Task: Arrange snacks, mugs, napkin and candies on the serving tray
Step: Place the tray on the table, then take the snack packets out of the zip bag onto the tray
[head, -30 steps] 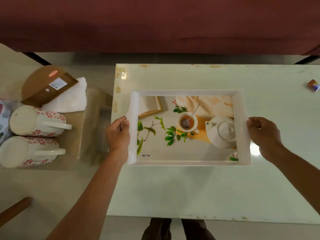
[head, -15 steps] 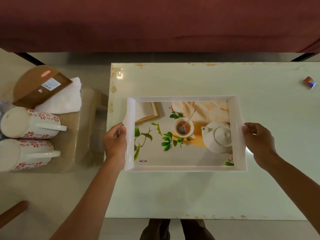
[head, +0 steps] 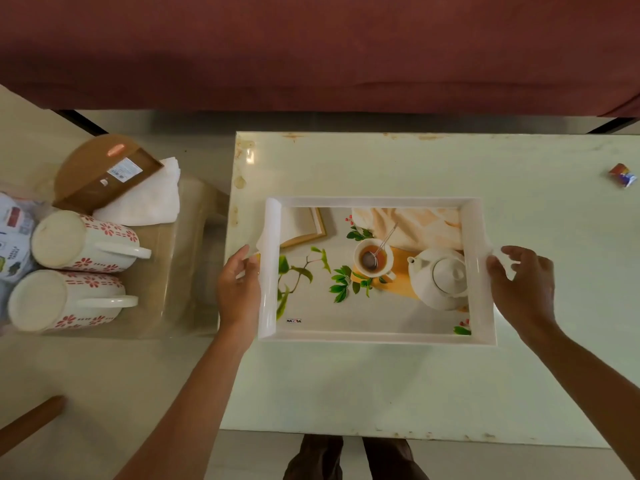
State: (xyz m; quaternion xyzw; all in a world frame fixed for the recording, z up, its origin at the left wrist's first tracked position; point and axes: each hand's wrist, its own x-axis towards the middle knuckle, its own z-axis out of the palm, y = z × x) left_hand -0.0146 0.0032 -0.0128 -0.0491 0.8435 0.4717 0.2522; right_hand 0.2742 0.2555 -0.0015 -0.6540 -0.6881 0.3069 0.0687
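A white serving tray (head: pixel 374 201) with a printed teapot picture lies flat on the pale table (head: pixel 381 386) and holds nothing. My left hand (head: pixel 239 285) rests against its left handle with the fingers loosened. My right hand (head: pixel 523 285) is at the right handle, fingers spread. Two white mugs with red flowers, one (head: pixel 83 242) behind the other (head: pixel 65 299), lie on their sides on a lower surface to the left. Behind them is a folded white napkin (head: pixel 145 202). Snack packets (head: pixel 14 244) show at the far left edge. One wrapped candy (head: pixel 622 174) lies at the table's far right.
A brown wooden piece with a label (head: pixel 100 171) lies partly on the napkin. A clear plastic stand (head: pixel 180 306) holds the mugs beside the table. A maroon sofa (head: pixel 311 46) runs along the back. A wooden bar (head: pixel 27 420) shows at the lower left.
The tray came toward me and down onto the table. Both hands have loosened their grip on its handles and their fingers have opened.
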